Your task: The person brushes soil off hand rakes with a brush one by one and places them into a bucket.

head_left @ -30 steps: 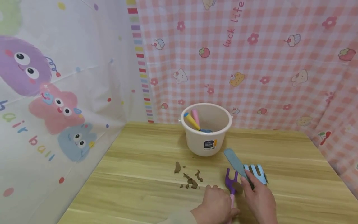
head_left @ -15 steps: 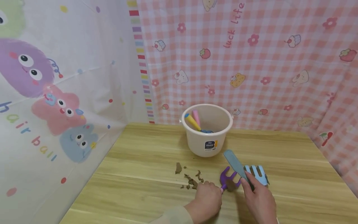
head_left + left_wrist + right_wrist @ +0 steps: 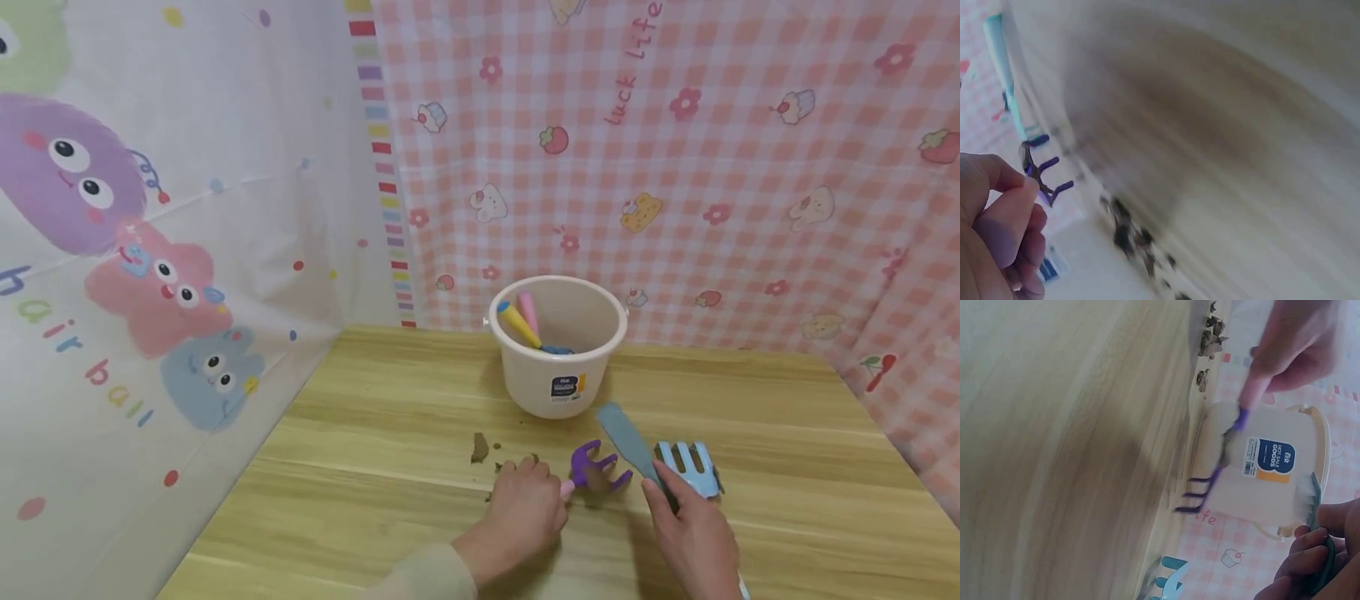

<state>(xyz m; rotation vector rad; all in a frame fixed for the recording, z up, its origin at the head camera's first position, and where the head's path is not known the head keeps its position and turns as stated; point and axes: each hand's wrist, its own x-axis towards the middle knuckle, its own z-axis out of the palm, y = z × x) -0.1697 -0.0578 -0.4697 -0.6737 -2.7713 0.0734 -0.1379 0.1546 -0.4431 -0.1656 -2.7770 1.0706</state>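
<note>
Rake (image 3: 579, 468), purple-pronged, pink-handled, brown-smeared

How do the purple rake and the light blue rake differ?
The purple rake is held in the left hand, while the light blue rake lies on the table. In the head view, the purple rake's prongs slant to the right; the light blue rake's point up the picture. Both have pronged heads.
</note>
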